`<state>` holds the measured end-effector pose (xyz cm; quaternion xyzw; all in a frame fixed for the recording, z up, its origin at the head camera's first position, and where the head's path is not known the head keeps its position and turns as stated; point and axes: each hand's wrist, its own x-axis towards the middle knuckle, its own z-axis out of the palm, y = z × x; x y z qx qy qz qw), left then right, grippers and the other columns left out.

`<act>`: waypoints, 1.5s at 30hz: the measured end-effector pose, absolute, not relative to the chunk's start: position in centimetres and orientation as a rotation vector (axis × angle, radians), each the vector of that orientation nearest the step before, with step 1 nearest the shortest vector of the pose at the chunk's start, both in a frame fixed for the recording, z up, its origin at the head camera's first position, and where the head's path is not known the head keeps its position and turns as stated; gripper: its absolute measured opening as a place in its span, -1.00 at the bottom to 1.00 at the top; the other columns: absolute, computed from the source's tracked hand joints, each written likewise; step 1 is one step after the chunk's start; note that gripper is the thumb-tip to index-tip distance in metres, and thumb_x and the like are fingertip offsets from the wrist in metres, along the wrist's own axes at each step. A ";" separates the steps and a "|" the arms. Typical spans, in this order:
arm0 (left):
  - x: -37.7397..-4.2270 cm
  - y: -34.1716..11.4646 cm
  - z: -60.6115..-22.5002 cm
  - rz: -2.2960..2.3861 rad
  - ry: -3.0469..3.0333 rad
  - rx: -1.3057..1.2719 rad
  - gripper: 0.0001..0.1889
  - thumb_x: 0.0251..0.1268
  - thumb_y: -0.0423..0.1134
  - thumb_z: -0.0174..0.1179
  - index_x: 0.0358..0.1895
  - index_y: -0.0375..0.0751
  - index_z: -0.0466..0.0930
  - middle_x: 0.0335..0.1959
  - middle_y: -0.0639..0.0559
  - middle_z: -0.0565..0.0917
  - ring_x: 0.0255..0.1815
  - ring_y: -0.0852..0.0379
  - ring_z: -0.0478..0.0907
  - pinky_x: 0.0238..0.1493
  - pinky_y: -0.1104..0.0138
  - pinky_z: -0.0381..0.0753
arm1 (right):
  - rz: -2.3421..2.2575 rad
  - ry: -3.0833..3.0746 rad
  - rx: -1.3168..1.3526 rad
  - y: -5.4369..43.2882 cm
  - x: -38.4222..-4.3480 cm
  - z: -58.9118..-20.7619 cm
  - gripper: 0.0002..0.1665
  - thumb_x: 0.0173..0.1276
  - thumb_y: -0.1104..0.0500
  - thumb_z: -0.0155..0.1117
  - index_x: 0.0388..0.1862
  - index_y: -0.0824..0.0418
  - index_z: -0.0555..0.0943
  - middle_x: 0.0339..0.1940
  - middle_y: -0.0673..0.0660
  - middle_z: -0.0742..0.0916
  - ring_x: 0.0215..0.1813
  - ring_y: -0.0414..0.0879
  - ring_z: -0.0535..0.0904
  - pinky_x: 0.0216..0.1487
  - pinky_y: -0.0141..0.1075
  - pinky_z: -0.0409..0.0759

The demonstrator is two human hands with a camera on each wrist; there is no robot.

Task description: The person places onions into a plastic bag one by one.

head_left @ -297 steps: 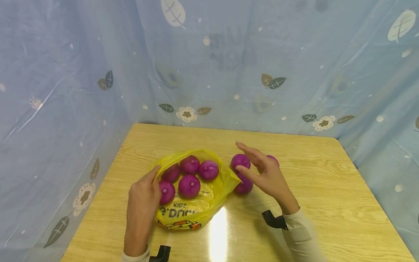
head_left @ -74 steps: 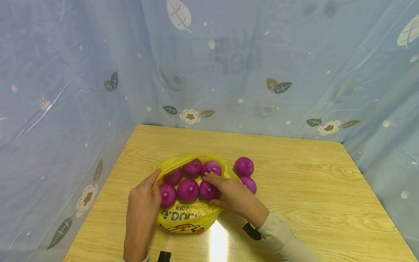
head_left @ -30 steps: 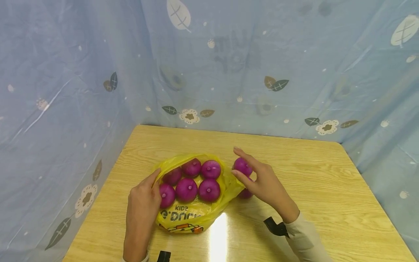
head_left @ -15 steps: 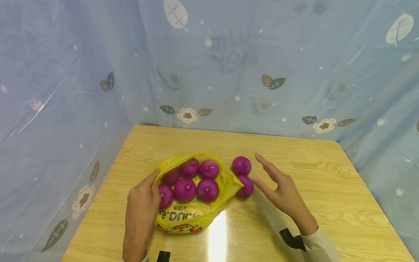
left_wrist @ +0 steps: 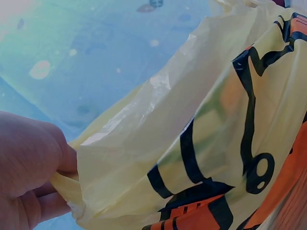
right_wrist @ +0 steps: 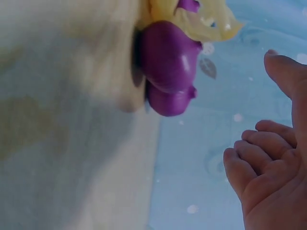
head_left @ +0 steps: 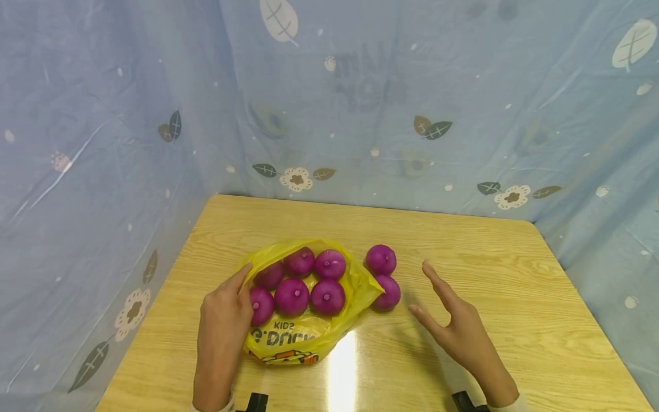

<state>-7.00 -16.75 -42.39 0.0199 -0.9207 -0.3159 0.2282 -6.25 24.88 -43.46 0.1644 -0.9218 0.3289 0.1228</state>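
Note:
A yellow plastic bag [head_left: 355,292] with dark lettering lies on the table with its mouth spread wide. Inside sit several purple onions [head_left: 292,297], round with a small nub on top. At the bag's left rim my left hand [head_left: 222,326] pinches the plastic; in the left wrist view, fingers [left_wrist: 53,158] hold a fold of it. Just right of the bag, two more onions [head_left: 381,260] rest against each other, the nearer one partly covered by a bag corner. My right hand [head_left: 460,329] hovers to their right, thumb and fingers spread, holding nothing.
The wooden table [head_left: 515,297] reaches out to the right and behind the bag. A blue curtain [head_left: 350,103] with leaf and flower prints hangs along the back and both sides. Bright glare [head_left: 342,372] shows on the tabletop in front.
One onion from the right of the table went into the bag with my right hand. That hand has since drawn back empty, rightward and nearer. My left hand keeps its place on the rim.

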 end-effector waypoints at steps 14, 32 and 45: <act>-6.9 -17.0 -42.4 -0.876 -2.519 0.046 -0.63 0.50 -0.48 0.15 0.28 -0.30 0.69 0.06 -0.33 0.78 -0.01 -0.22 0.77 -0.21 -0.08 0.78 | 0.944 -2.791 0.518 22.1 -7.1 -46.2 0.09 0.38 -0.07 0.55 0.73 0.10 0.20 0.56 0.30 0.49 0.41 0.30 0.55 0.27 0.14 0.61; -6.9 -17.0 -42.4 -0.861 -2.523 0.046 -0.63 0.49 -0.48 0.18 0.29 -0.30 0.69 0.07 -0.32 0.78 -0.09 -0.15 0.78 -0.24 -0.03 0.77 | 0.898 -2.795 0.561 20.2 -8.8 -46.9 0.11 0.27 0.02 0.66 0.67 0.23 0.29 0.55 0.36 0.50 0.38 0.32 0.57 0.30 0.12 0.59; -6.8 -17.0 -42.2 -0.850 -2.522 0.042 -0.63 0.48 -0.50 0.18 0.28 -0.31 0.69 0.07 -0.31 0.78 -0.19 -0.06 0.75 -0.30 0.06 0.73 | 0.912 -2.773 0.477 20.4 -9.1 -46.6 -0.01 0.16 0.14 0.73 0.53 0.23 0.46 0.25 0.33 0.75 -0.23 0.05 0.75 -0.19 -0.18 0.74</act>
